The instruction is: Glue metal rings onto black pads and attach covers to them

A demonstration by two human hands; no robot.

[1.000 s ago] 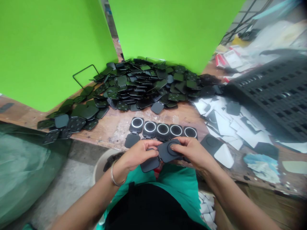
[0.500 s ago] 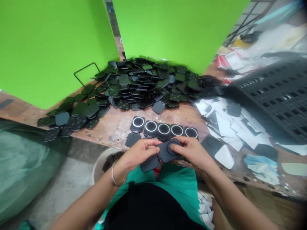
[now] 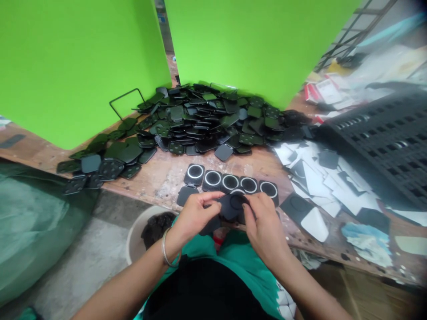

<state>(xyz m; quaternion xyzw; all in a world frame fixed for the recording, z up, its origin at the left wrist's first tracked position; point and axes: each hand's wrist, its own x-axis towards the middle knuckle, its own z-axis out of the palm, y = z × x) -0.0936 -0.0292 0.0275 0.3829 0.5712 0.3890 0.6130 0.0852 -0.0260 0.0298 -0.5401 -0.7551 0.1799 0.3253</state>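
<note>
Between both hands is a black folding charger pad [image 3: 231, 206], a hinged piece with a round ring mark on its dark face. My left hand [image 3: 200, 212] pinches it at the left, and its lower flap [image 3: 211, 226] hangs under those fingers. My right hand [image 3: 265, 222] is closed at its right edge, thumb apart from the ring mark. A sliver of pale ring shows just above the held piece; which part it belongs to I cannot tell. Just beyond my hands lies a row of several black pads with white rings [image 3: 212, 178], the leftmost unfolded with its flap [image 3: 187, 194] toward me.
A large heap of black plates [image 3: 196, 120] covers the table's back, before green panels [image 3: 233, 40]. To the right are white and black sheets [image 3: 313, 173], a black crate [image 3: 376, 142] and a blue-white rag [image 3: 367, 242]. A bucket [image 3: 135, 235] stands below the table edge.
My right thumb has come off the ring mark to the right edge of the pad. The pad has tilted, and the whole view has shifted slightly.
</note>
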